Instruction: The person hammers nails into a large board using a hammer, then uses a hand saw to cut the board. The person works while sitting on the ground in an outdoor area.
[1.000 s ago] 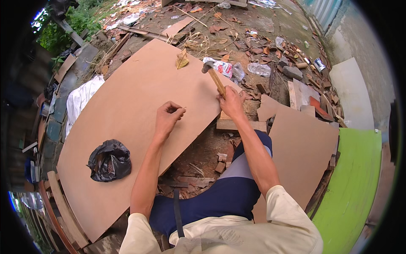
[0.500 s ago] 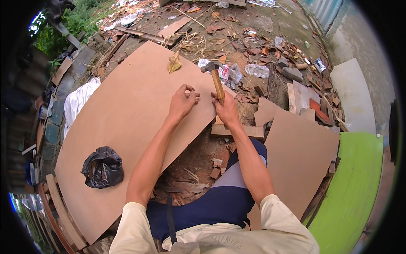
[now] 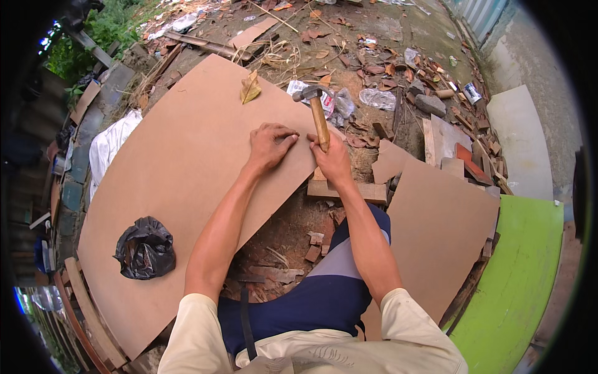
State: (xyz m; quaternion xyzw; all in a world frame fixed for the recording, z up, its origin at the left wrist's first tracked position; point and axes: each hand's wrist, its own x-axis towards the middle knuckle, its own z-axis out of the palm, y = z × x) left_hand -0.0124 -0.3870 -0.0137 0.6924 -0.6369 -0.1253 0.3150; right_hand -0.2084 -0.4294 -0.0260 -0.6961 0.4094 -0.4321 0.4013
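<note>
A brown flat board (image 3: 180,168) lies in front of me. Over its right part my left hand (image 3: 271,146) is closed in a pinch, thumb against fingertips, close to the board's surface. Whatever is between those fingertips is too small to make out. To the right of it, my right hand (image 3: 334,163) is wrapped round the wooden handle of a hammer (image 3: 320,121). The hammer stands upright with its metal head above the hand, apart from the board. On the board's near left part sits an open black plastic bag (image 3: 147,249), its contents hard to see.
A dry yellow leaf (image 3: 250,88) rests on the board's far part. Another brown board (image 3: 436,230) lies to the right, beside a bright green panel (image 3: 517,280). A wooden block (image 3: 349,191) is below my right hand. Leaves, plastic litter and wood scraps cover the ground beyond.
My left hand's fingers have closed from a loose curl into a pinch, nearer the board's right edge. The hammer has stayed nearly in place in my right hand.
</note>
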